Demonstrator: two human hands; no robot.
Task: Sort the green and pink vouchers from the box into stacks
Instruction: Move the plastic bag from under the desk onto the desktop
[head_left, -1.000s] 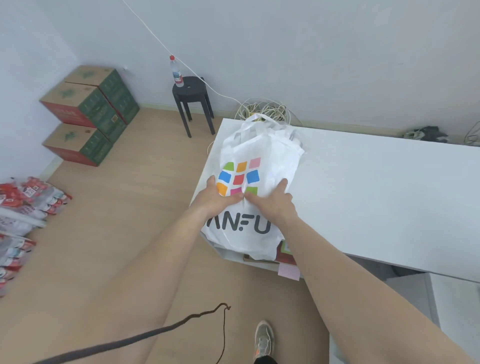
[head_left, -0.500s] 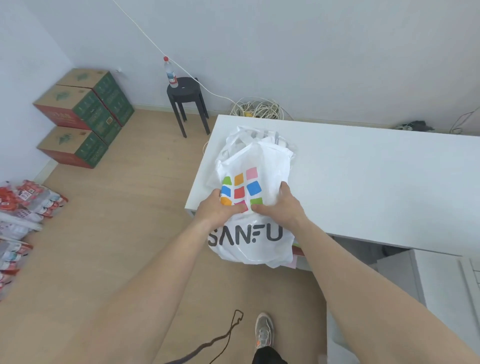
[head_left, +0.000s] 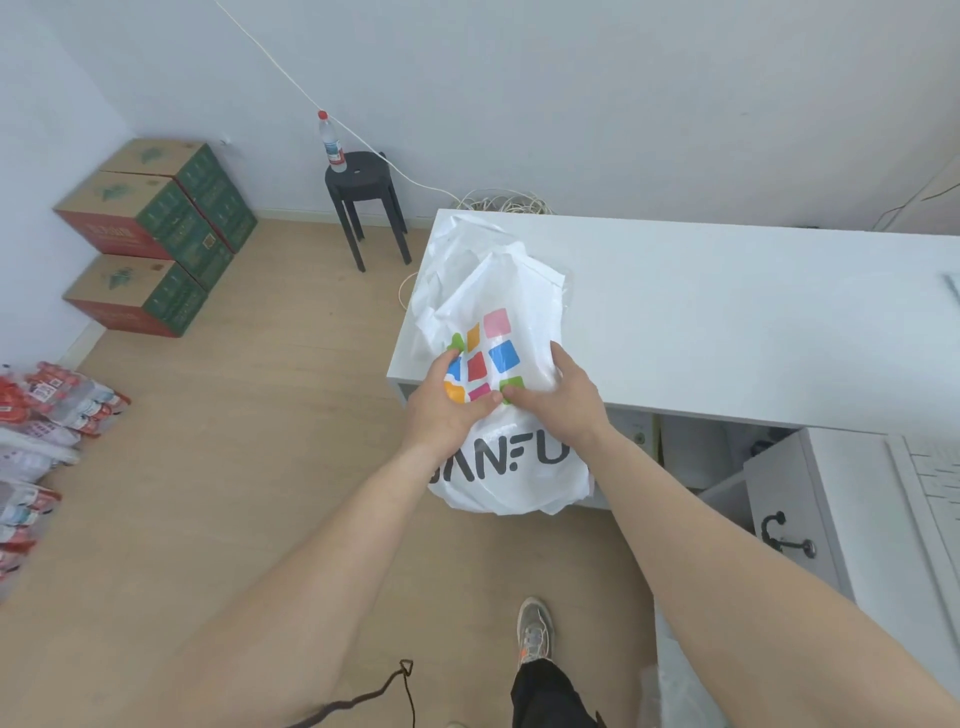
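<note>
A white plastic bag (head_left: 511, 467) with coloured squares and dark lettering hangs over the near left corner of the white table (head_left: 727, 322). My left hand (head_left: 444, 410) grips the bag's left side, fingers curled into the plastic. Beside it my right hand (head_left: 558, 400) grips the bag's right side, and the two hands touch at the fingertips. What the bag holds is hidden; no box or vouchers show.
A black stool (head_left: 363, 208) with a water bottle (head_left: 332, 143) stands by the wall. Green and red cartons (head_left: 156, 234) are stacked at the left, packaged goods (head_left: 47, 415) lie on the floor. A white drawer unit (head_left: 789, 509) sits under the table at right.
The bag has slid toward me, off the table's corner, so more of it hangs below the edge. Both hands kept their grip on it.
</note>
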